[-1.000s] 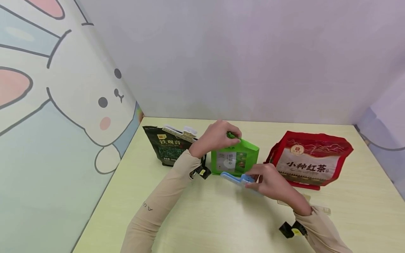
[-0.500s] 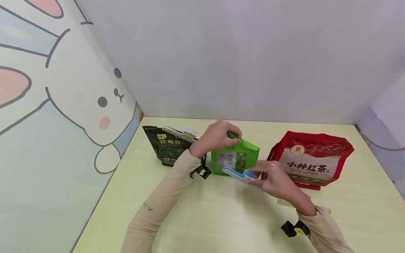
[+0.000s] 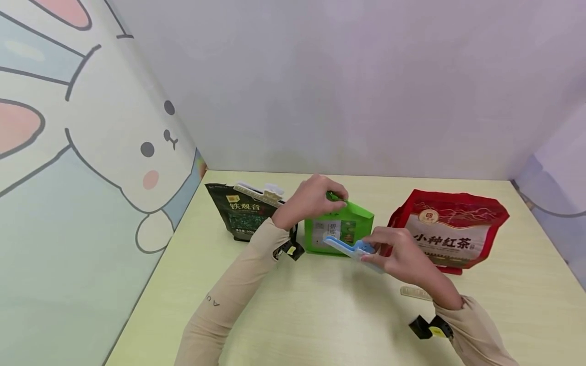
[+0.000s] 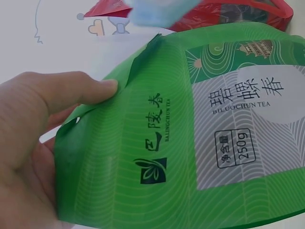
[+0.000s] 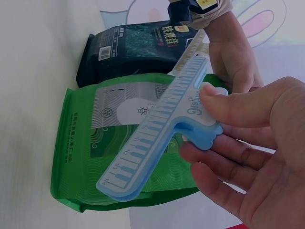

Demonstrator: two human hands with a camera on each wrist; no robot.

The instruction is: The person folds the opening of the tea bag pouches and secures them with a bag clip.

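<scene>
While left hand (image 3: 318,197) pinches green bag (image 3: 338,223) at top, right hand (image 3: 403,254) pinches clip (image 5: 162,121), long axis aslant, in front of bag, lower and right of left grip.

Head view looks down; wrist closeups share the green bag (image 4: 190,133).

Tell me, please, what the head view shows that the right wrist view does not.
Only in the head view: a beige strip on the table, the printed front of the red bag.
Only in the right wrist view: piano-key print on the blue clip, a barcode on the dark bag.
Both: green bag, left hand at its top, right hand pinching the clip.
</scene>
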